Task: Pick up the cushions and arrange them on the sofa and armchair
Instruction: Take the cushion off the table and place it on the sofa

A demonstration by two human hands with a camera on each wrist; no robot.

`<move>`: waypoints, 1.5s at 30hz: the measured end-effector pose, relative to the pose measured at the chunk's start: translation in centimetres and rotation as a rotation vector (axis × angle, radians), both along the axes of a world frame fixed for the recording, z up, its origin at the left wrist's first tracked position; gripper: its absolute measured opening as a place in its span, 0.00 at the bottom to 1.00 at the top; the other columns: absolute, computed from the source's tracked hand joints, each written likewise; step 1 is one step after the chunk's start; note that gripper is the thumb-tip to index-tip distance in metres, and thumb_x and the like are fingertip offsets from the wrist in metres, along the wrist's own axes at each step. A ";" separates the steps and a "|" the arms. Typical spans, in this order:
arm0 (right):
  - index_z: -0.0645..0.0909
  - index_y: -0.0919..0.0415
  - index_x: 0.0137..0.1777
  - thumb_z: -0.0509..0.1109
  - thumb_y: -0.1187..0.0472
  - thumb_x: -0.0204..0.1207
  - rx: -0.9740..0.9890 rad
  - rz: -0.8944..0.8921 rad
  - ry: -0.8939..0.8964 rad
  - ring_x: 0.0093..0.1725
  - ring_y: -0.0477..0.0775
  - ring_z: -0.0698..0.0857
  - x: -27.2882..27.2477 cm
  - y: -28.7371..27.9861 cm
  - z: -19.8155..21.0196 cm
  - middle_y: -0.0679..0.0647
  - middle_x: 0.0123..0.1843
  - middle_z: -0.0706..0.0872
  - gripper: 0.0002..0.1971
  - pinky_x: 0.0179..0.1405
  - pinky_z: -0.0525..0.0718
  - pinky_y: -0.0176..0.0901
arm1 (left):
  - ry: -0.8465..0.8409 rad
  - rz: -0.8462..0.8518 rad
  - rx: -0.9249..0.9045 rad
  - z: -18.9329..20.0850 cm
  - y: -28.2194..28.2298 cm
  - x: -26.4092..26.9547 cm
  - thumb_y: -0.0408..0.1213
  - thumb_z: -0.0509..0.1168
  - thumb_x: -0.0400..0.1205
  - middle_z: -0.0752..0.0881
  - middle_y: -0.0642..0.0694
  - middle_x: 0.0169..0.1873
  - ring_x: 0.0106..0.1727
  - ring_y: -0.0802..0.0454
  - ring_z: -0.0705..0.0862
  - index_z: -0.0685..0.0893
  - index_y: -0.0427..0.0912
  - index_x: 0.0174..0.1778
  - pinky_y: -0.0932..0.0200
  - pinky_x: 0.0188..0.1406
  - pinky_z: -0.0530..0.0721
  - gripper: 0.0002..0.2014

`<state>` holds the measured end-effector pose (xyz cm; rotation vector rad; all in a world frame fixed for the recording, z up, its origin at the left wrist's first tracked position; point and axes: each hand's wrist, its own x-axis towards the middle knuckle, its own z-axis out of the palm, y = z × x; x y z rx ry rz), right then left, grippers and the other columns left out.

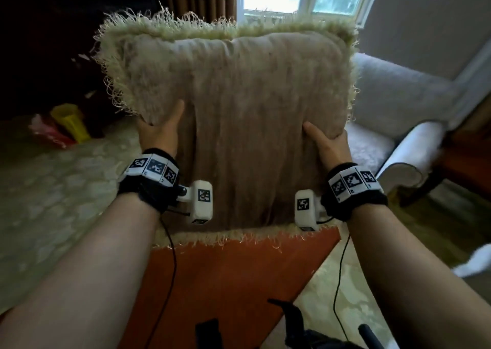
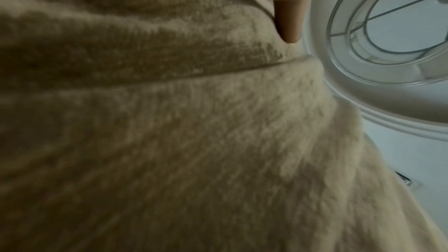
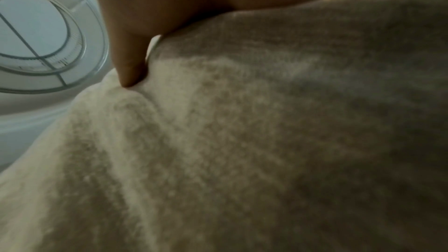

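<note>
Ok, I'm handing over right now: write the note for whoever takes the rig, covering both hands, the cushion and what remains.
Left hand: grips the left side of the fringed beige cushion, thumb on the near face.
Right hand: grips the right side the same way.
Cushion: held upright in the air, in front of the light grey armchair, touching no seat.
Done: this cushion is picked up.
Left: set it on the armchair or sofa. The armchair seat shows no cushion; the sofa and any other cushions are out of view.
</note>
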<state>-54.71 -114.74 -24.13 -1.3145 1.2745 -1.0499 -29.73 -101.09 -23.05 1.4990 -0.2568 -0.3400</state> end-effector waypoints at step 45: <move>0.69 0.66 0.79 0.84 0.42 0.60 -0.122 -1.662 -0.137 0.73 0.58 0.81 -48.1 49.7 2.6 0.57 0.74 0.82 0.51 0.76 0.77 0.49 | -0.054 -1.643 -0.081 5.0 9.0 -60.8 0.57 0.82 0.64 0.85 0.47 0.59 0.61 0.47 0.86 0.78 0.40 0.70 0.50 0.68 0.84 0.42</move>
